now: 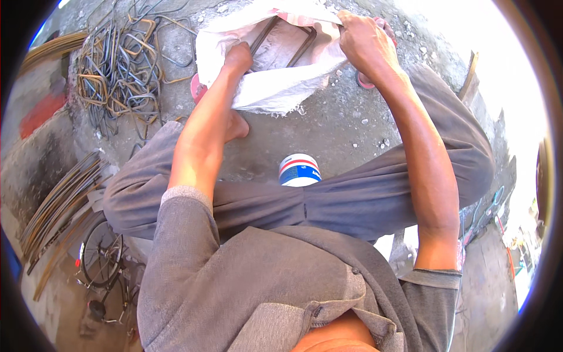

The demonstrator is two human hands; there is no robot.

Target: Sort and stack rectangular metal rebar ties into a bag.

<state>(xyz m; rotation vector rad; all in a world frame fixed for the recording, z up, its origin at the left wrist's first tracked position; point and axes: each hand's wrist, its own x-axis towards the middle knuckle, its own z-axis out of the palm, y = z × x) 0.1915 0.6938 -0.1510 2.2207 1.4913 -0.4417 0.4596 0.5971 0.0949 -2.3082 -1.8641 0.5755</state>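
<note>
A white woven sack (pixel 272 94) with a frayed edge lies open in front of me between my feet. My right hand (pixel 366 41) is closed on the right side of its rim. At the left of the mouth, my left hand (pixel 238 57) reaches into the sack, its fingers closed where a bent steel rod (pixel 265 35) meets them. The fingertips are partly hidden. Another bent length of steel (pixel 304 47) shows inside the sack, right of that rod.
To the left lies a tangled heap of bent steel rods (pixel 120 70). A white, blue and red bucket (pixel 299 170) stands near my legs. Long rods (pixel 58 202) and a bicycle wheel (pixel 101 253) are at lower left. Small rubble (pixel 384 142) dots the concrete ground at right.
</note>
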